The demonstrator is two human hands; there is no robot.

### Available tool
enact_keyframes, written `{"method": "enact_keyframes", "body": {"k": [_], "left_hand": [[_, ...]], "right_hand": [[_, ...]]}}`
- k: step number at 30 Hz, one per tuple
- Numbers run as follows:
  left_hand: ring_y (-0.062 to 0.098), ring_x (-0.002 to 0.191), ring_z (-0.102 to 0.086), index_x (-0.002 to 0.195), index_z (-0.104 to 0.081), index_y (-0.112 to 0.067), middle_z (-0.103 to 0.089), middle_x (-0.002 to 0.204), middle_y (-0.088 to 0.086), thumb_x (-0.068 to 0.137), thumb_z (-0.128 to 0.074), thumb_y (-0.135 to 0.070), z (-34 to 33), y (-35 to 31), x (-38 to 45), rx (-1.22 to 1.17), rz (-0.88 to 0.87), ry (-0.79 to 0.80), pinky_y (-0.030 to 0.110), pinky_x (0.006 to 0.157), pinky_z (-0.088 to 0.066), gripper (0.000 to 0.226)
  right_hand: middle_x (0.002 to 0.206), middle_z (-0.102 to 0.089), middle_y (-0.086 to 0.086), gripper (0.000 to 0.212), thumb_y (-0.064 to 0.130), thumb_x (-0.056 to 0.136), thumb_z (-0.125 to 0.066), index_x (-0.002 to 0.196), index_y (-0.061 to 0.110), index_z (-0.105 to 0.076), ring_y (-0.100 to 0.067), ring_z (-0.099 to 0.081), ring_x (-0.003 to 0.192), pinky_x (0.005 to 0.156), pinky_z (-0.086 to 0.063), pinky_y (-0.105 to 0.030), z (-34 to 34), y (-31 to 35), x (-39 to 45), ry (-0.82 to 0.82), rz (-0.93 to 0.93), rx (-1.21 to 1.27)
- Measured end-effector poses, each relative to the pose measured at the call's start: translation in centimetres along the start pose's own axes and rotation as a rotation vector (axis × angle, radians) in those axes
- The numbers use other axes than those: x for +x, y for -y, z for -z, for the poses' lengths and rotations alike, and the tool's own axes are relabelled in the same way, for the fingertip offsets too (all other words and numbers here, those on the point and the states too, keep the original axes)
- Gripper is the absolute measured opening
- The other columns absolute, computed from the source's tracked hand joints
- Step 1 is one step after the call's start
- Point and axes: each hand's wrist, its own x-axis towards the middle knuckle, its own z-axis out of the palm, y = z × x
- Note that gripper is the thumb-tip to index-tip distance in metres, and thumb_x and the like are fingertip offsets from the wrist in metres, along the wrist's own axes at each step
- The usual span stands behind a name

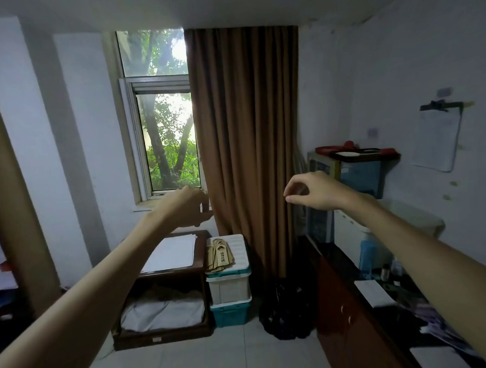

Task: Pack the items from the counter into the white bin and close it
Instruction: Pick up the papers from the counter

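Reaching mid-air, pre-pack | left hand (191, 206) curled, grip unclear | right hand (311, 191) loosely pinched, empty | next: go to counter (342, 266), white bin (230, 288) shut

A window (162, 115) at upper centre-left shows green trees; a brown curtain (247, 133) hangs beside it. White walls (398, 63), pale tiled floor (217, 359), dim daylight.

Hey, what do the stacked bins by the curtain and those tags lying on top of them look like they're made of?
The stacked bins look like moulded plastic: white ribbed lid, teal rims, slight sheen. The tags look like thin wood or tan card, matte, with printed characters; which one is hard to tell. The curtain is brown fabric hanging in soft folds.
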Motion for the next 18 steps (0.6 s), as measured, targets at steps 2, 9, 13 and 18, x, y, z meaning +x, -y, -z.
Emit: {"method": "enact_keyframes", "body": {"k": [2, 9, 13, 18], "left_hand": [[0.005, 0.065, -0.066, 0.088, -0.071, -0.021, -0.072, 0.069, -0.01, 0.092, -0.06, -0.037, -1.0, 1.4, 3.4, -0.012, -0.004, 0.017, 0.032, 0.069, -0.061, 0.019], [0.008, 0.067, -0.068, 0.081, -0.071, -0.024, -0.071, 0.069, -0.01, 0.091, -0.057, -0.036, -5.9, 4.2, 15.5, 0.046, -0.022, 0.003, 0.032, 0.066, -0.06, 0.021], [0.006, 0.062, -0.067, 0.081, -0.073, -0.02, -0.071, 0.069, -0.008, 0.091, -0.057, -0.033, -9.1, 4.6, 23.0, 0.029, -0.039, 0.022, 0.028, 0.062, -0.059, 0.023], [0.004, 0.062, -0.062, 0.086, -0.067, -0.022, -0.072, 0.078, -0.008, 0.094, -0.057, -0.039, -12.2, 4.8, 33.0, -0.041, -0.059, 0.024, 0.025, 0.06, -0.054, 0.021]], "right_hand": [[0.105, -0.066, 0.01, 0.018, 0.035, 0.089, -0.067, 0.104, 0.026, -0.068, -0.007, -0.062, 0.1, 0.09, -0.053, -0.032, -0.5, -1.5, 3.0, 0.002, -0.009, -0.01], [0.104, -0.066, 0.014, 0.016, 0.037, 0.088, -0.068, 0.102, 0.029, -0.068, -0.003, -0.061, 0.098, 0.091, -0.053, -0.031, -3.6, -9.3, 13.3, -0.006, -0.037, 0.004], [0.105, -0.065, 0.013, 0.017, 0.037, 0.089, -0.067, 0.103, 0.028, -0.068, -0.003, -0.061, 0.097, 0.088, -0.053, -0.029, -4.9, -14.7, 19.1, -0.006, -0.043, 0.012], [0.101, -0.066, 0.015, 0.015, 0.039, 0.088, -0.068, 0.101, 0.031, -0.068, -0.003, -0.064, 0.092, 0.085, -0.056, -0.03, -5.4, -22.7, 25.9, -0.004, -0.058, 0.027]]}}
